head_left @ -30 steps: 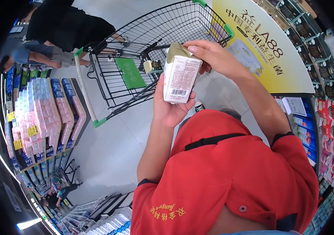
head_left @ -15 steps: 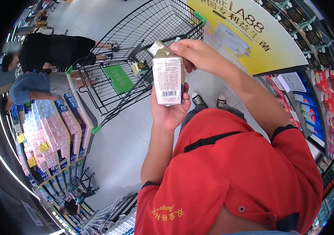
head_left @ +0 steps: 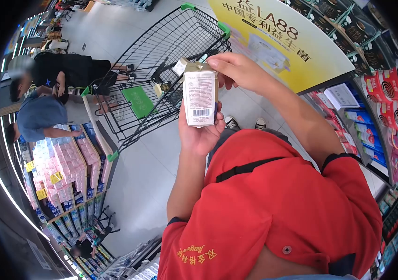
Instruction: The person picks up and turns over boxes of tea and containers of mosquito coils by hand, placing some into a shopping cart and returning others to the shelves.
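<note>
clearly, the small carton (head_left: 200, 99) depends most on the wearer's left hand (head_left: 201, 138), which is closed around its lower part, with the palm beneath and fingers wrapping the side. the right hand (head_left: 240, 70) is raised at the upper corner, fingertips at or against the folded gold top; whether they pinch it or merely rest there cannot be told. the hands are near each other, with the carton between them, upright and its printed barcode face turned toward the wearer. a pale piece (head_left: 180, 66) juts out at the top, and its link to the carton is hard to make out. if the right fingers pulled sharply at that top, the carton could twist or tip in the low grip, since the left hand supports little of its upper half. squeezing too hard might dent the walls, if they are as thin as they seem. a slip could send it to the floor (head_left: 152, 172) or against the wire shopping cart (head_left: 138, 56) just ahead, where a small box (head_left: 158, 89) lies. two people, one in black (head_left: 75, 67) and one in blue (head_left: 43, 119), are near the cart's handle (head_left: 97, 123); a bump from them could jolt the cart into the wearer's arms.
</note>
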Action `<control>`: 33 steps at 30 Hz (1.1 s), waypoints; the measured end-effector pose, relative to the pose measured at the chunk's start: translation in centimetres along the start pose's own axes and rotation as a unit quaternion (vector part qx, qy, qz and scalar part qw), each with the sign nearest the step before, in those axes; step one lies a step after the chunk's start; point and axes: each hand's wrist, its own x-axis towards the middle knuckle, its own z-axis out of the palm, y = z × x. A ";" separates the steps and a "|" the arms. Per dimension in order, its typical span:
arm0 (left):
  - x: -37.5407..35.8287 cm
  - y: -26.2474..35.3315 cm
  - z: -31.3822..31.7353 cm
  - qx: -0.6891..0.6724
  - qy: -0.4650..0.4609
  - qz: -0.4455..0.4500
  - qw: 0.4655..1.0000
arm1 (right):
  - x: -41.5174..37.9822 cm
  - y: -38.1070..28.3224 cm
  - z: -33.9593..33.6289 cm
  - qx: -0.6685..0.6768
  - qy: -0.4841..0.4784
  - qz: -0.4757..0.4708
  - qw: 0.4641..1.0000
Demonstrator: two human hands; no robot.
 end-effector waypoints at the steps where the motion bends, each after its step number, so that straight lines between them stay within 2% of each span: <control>1: 0.0 -0.1 -0.1 0.017 0.002 0.009 1.000 | -0.3 0.1 -0.3 -0.002 -0.002 -0.005 1.000; 2: -0.1 -0.3 -0.1 0.016 0.003 0.012 1.000 | -0.5 0.3 -0.5 -0.002 -0.005 -0.006 1.000; 4: -0.2 -0.5 -0.2 0.062 0.017 0.044 0.997 | -0.9 1.2 -1.1 -0.018 -0.006 0.052 0.998; 10: 0.5 0.2 -1.3 0.180 0.082 0.095 0.976 | -1.0 2.9 -1.5 -0.010 -0.046 0.094 0.994; 12: 1.4 1.0 -2.8 0.195 0.067 0.098 0.974 | -0.4 3.7 -1.3 -0.027 -0.051 0.112 0.992; 14: 2.8 1.7 -3.5 0.317 0.119 0.162 0.927 | 0.3 4.4 -0.7 -0.049 -0.055 0.134 0.988; 15: 2.9 2.3 -3.8 0.341 0.117 0.164 0.918 | 0.9 4.9 -0.3 -0.046 -0.064 0.107 0.991; 16: 3.4 2.8 -4.1 0.333 0.116 0.169 0.920 | 1.6 5.2 -0.1 -0.044 -0.074 0.081 0.993; 17: 3.8 3.2 -4.6 0.345 0.141 0.183 0.910 | 2.4 5.4 0.0 -0.031 -0.094 0.132 0.986; 18: 4.0 3.8 -5.2 0.358 0.168 0.194 0.898 | 3.2 5.8 0.3 -0.032 -0.100 0.134 0.985; 24: 3.3 10.5 -8.6 0.378 0.143 0.175 0.898 | 8.9 7.6 4.0 0.030 -0.080 0.157 0.984; 26: 3.4 13.2 -12.6 0.496 0.154 0.219 0.826 | 11.2 7.8 5.4 0.054 -0.047 0.191 0.979; 27: 3.4 14.4 -14.5 0.554 0.181 0.252 0.773 | 12.5 7.9 6.1 0.049 -0.053 0.194 0.978; 28: 3.1 15.9 -16.0 0.546 0.185 0.252 0.777 | 13.9 8.2 6.6 0.055 -0.006 0.205 0.977; 29: 2.7 17.2 -17.3 0.657 0.220 0.277 0.666 | 15.1 8.5 7.0 0.062 0.043 0.217 0.973; 30: 2.4 18.3 -18.5 0.752 0.247 0.292 0.538 | 16.5 9.0 7.2 0.057 0.043 0.225 0.972; 31: 2.1 18.9 -19.3 0.767 0.265 0.301 0.502 | 18.0 9.6 7.1 0.062 0.080 0.218 0.971; 32: 1.8 19.4 -20.4 0.765 0.263 0.295 0.509 | 19.2 10.1 7.1 0.068 0.118 0.210 0.968; 33: 1.7 19.9 -21.7 0.784 0.259 0.297 0.480 | 20.3 10.5 7.0 0.065 0.124 0.215 0.967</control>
